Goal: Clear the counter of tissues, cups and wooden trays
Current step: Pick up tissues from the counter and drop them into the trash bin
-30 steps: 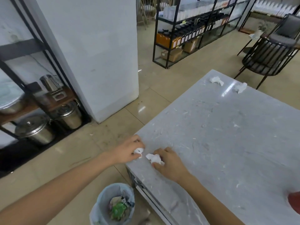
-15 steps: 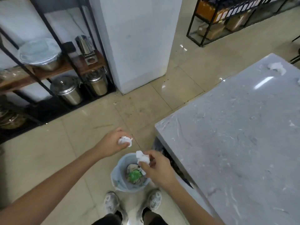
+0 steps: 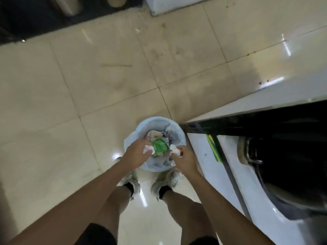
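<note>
I look straight down at a small bin (image 3: 178,133) lined with a pale blue bag, standing on the floor by my feet. My left hand (image 3: 136,153) is over the bin's left rim, shut on a crumpled white tissue (image 3: 148,149). My right hand (image 3: 184,160) is over its right rim, pinching a second crumpled white tissue (image 3: 175,149). Inside the bin lie paper scraps and a green wrapper (image 3: 159,147). The counter top is out of view.
The counter's white side and dark lower shelf (image 3: 283,138) stand right of the bin, with a round metal vessel (image 3: 251,152) inside. Beige tiled floor (image 3: 106,85) spreads ahead and left. A dark rack base (image 3: 26,16) lies at the top left.
My view has tilted down from the counter to the bin. Both hands carried their tissues off the counter's corner and lowered them over the bin's opening.
</note>
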